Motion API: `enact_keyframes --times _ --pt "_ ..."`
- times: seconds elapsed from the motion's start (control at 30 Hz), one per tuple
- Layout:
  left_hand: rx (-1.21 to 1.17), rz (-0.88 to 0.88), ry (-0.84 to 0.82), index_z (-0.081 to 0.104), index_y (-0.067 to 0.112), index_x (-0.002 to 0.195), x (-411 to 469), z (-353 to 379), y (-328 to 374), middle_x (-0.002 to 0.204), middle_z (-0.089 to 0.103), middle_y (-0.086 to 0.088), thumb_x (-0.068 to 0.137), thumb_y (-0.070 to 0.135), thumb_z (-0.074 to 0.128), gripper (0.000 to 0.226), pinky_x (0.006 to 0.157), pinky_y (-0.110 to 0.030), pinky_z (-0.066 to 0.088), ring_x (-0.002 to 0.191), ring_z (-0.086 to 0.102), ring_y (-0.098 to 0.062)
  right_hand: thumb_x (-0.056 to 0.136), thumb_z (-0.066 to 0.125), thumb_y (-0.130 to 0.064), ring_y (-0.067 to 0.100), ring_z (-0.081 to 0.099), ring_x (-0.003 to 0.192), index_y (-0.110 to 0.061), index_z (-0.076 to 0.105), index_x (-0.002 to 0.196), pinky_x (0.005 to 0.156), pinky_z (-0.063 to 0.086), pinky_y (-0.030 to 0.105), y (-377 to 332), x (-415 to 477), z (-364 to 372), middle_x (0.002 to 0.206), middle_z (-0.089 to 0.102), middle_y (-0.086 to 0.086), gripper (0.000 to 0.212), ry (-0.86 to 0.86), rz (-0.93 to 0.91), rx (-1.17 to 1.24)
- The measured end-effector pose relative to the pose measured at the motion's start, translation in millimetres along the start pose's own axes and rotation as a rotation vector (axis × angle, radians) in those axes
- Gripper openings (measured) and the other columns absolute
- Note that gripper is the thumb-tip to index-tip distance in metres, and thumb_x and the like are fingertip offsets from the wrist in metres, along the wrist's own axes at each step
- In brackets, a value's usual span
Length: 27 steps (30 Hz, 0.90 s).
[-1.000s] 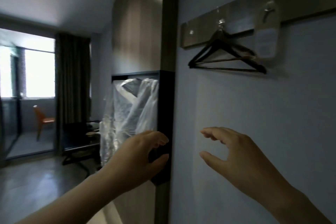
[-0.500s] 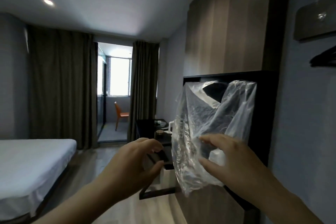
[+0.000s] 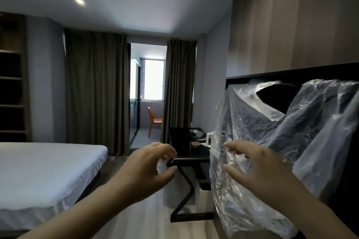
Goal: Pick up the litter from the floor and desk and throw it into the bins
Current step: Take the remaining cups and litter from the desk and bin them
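While my left grip (image 3: 147, 169) pinches a crumpled white wad (image 3: 161, 166), my open right grip (image 3: 258, 169) touches the clear plastic bag (image 3: 242, 122); black surface (image 3: 192, 159) ahead.

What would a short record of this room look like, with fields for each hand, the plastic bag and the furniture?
left hand: fingers curled; small white thing between thumb and fingers, grip unclear
right hand: open, fingers spread at the clear crinkled plastic bag
bag: hangs before the dark wall niche
furniture: black flat-topped desk past the hands; white-sheeted bed at left
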<state>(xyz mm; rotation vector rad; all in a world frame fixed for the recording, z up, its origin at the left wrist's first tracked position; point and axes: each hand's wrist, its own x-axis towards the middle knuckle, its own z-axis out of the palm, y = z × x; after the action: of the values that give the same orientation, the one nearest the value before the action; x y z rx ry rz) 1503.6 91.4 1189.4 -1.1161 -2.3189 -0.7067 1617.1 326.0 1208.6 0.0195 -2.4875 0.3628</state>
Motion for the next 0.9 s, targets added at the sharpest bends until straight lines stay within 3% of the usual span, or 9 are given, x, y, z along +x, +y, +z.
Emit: enact_keyframes --times 0.33,0.9 --pt "0.014 -0.037 -0.026 0.056 0.040 0.112 92 70 -97 0.103 0.055 0.025 0.085 0.048 0.057 0.028 0.085 -0.016 0.050 0.097 0.053 0.009 0.081 0.062 -0.051 -0.008 0.052 0.108 -0.037 0.052 0.130 0.097 0.045 0.019 70 112 94 0.120 0.056 -0.025 0.052 -0.083 0.004 -0.003" --pt "-0.079 -0.048 -0.049 0.059 0.036 0.110 255 135 -380 0.102 0.057 0.024 0.084 0.044 0.059 0.027 0.085 -0.015 0.047 0.096 0.054 0.005 0.083 0.063 -0.047 -0.010 0.048 0.113 -0.038 0.050 0.132 0.096 0.038 0.012 78 355 300 0.123 0.053 -0.027 0.051 -0.163 0.081 -0.033"
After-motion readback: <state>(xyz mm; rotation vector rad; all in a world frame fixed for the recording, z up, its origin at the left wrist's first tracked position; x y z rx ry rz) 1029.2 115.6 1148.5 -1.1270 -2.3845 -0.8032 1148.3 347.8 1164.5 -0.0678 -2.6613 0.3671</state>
